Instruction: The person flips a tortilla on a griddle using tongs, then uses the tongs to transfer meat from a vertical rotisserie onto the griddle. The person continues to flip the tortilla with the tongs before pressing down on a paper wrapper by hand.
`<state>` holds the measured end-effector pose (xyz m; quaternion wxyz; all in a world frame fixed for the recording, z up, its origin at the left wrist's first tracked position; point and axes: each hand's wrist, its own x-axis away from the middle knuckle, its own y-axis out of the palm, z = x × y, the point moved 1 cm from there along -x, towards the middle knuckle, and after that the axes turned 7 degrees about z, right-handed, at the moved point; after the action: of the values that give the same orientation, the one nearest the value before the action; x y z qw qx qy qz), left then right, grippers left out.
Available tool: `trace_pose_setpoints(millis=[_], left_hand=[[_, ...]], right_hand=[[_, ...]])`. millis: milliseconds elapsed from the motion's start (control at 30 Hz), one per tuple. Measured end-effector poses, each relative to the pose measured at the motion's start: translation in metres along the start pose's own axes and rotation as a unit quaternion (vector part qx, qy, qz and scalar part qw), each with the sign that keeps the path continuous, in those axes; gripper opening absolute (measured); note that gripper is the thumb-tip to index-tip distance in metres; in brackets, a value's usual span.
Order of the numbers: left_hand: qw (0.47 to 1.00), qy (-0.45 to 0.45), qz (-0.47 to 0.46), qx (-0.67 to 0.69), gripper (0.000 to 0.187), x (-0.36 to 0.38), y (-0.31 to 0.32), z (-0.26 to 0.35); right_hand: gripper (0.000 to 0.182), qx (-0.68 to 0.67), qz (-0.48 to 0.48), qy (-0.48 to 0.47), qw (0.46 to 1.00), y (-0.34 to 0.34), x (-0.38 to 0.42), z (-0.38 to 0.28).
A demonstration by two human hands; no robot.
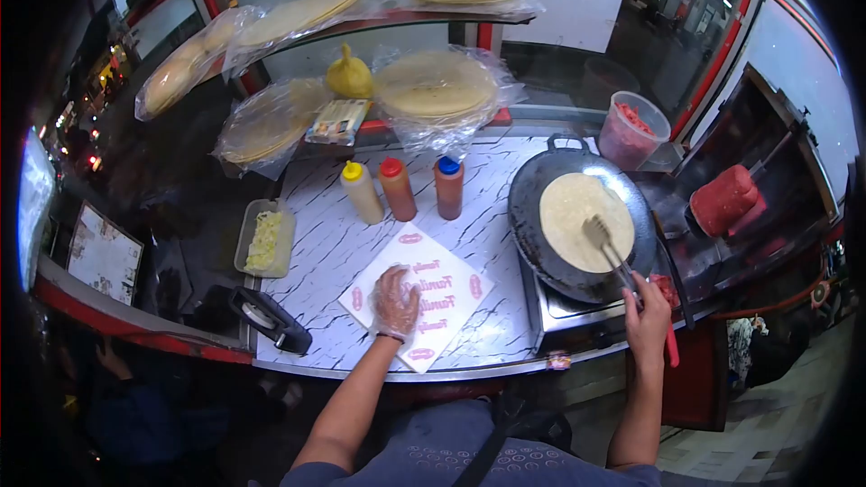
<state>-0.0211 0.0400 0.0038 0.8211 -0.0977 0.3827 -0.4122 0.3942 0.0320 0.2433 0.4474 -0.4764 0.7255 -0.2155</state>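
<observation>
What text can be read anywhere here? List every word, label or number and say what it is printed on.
"Family" or similar, red script repeated across the white paper sheet under the gloved left hand: too blurred to be sure.
Red oval logos at the sheet's corners: unreadable.
Packet below the shelf: print too small.
Framed card at far left: blurred.
Squeeze bottles: no labels visible.

Counter (pixel 325 252): glossy white marble-look surface, dark veins. Wrapping sheet (pixel 442 293), centre: matt white paper, red print. Left hand (pixel 395 302): thin clear plastic glove, crinkled. Pan (pixel 532 216), 3 o'clock: dark matt metal; flatbread (pixel 573 212) in it pale, dull. Tongs (pixel 600 239): bright metal. Squeeze bottles (pixel 397 189), 12 o'clock: smooth plastic. Bagged flatbreads (pixel 437 86): shiny clear film.
</observation>
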Motion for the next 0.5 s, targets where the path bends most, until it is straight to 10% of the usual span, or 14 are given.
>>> trace_pose_setpoints(millis=[500], left_hand=[[0.993, -0.015, -0.004, 0.119, 0.033, -0.003, -0.006, -0.003]], right_hand=[[0.034, -0.054, 0.168, -0.099, 0.979, 0.047, 0.055, -0.064]])
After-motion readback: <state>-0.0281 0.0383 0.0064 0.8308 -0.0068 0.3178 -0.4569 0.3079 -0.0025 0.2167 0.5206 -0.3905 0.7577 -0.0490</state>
